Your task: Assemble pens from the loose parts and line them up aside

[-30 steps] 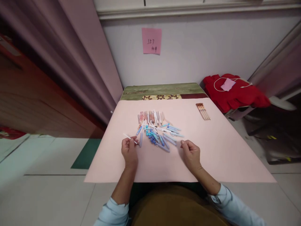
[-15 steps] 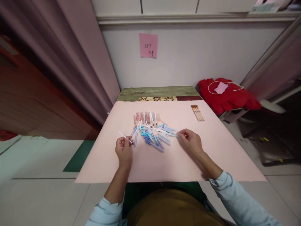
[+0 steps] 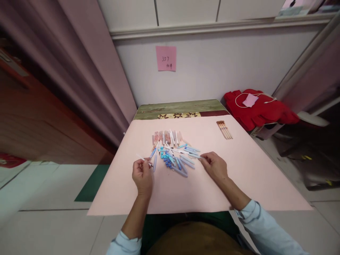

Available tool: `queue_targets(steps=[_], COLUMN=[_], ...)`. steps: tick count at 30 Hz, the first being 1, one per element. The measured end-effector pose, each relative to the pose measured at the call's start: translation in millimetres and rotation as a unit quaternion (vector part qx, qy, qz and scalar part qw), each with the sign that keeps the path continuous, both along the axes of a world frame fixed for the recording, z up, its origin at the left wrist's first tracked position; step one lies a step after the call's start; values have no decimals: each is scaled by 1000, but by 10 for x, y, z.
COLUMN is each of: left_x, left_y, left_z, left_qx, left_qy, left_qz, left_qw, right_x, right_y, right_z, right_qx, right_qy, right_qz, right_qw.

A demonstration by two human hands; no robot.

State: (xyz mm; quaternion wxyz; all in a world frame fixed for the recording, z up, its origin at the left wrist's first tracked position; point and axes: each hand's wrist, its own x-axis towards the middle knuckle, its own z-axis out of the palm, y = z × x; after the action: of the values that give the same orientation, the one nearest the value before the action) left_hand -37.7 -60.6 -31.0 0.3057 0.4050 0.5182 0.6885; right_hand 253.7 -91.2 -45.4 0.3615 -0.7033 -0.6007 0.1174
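Note:
My left hand is closed in a pinch around a slim white pen, tilted with its dark tip toward the pile. Right of the pile, the thumb and fingers of my right hand are closed on the outer end of a pale blue pen, which lies at the pile's edge. Between both hands are several blue and lilac pens, heaped with their darker blue ends bunched together. Several white pens lie across the heap. Behind them is a row of pinkish pens.
Several beige pens with brown tops lie side by side at the back right of the pink-covered table. Beyond the table's right edge are a red cloth and a white cable. A pink note is stuck to the wall.
The camera view has shifted slightly, so the table and pens appear a little lower. Both hands keep nearly the same places by the pile, with the same pens in their fingers.

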Motion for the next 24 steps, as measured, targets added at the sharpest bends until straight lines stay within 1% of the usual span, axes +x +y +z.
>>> queue_targets(steps=[4, 7, 11, 14, 18, 24], left_x=[102, 233, 429, 518, 540, 475], left_y=[112, 299, 469, 446, 340, 329], left_z=[186, 267, 242, 204, 203, 204], left_qx=[32, 44, 34, 7, -38, -62], left_qy=[31, -3, -108, -154, -175, -229], left_qz=[0, -24, -50, -108, -193, -271], left_qw=[999, 999, 992, 982, 965, 933], right_x=[14, 15, 14, 21, 39, 52], right_y=[0, -1, -8, -12, -10, -8], right_z=[-8, 8, 20, 20, 12, -4], right_qx=[13, 12, 28, 32, 36, 65], right_qy=[32, 51, 85, 119, 134, 144], right_qz=[-16, -21, -25, -28, -32, -38], right_qw=[999, 998, 996, 992, 990, 987])
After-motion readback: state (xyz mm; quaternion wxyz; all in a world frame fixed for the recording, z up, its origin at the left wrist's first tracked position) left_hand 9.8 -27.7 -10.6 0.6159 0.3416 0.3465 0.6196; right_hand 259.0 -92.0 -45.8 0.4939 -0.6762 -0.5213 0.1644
